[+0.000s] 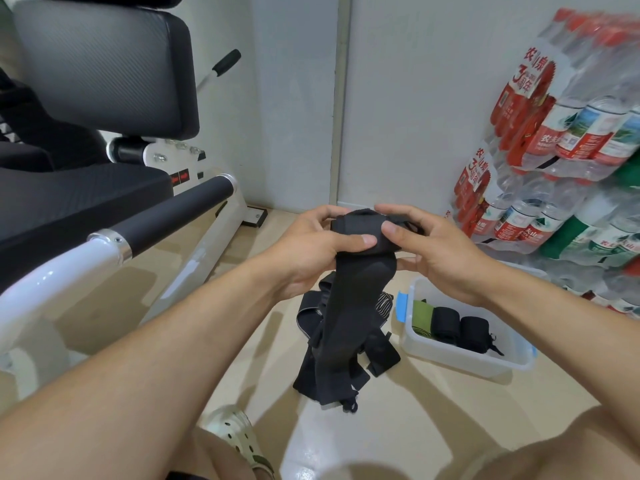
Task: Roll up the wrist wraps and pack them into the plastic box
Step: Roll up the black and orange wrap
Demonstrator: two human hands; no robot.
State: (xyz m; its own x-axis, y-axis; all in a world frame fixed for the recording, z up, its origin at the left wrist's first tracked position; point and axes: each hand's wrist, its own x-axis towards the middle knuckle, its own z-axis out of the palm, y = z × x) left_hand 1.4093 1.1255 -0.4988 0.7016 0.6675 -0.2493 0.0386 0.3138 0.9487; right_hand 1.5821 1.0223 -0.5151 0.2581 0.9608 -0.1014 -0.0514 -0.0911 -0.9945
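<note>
The upper left of the frame is filled by a white-framed exercise machine (104, 140) with black padding. Shrink-wrapped packs of water bottles (571, 140) are stacked along the right edge. A pale floor (398, 427) is seen across the lower half. At lower right, a clear plastic box (460, 355) is set on the floor; three rolled wraps are held in it side by side, one green roll (422, 318) and two black rolls (460, 329). Just left of the box, a pile of loose wraps (346, 341) is spread on the floor. At centre, a black wrist wrap (349, 271) is held up, its tail hanging to the pile. Its partly rolled top is gripped by the left hand (311, 251), fingers curled around it, and pinched by the right hand (436, 247) between thumb and fingers. A pale clog (239, 441) is seen at the bottom edge.
</note>
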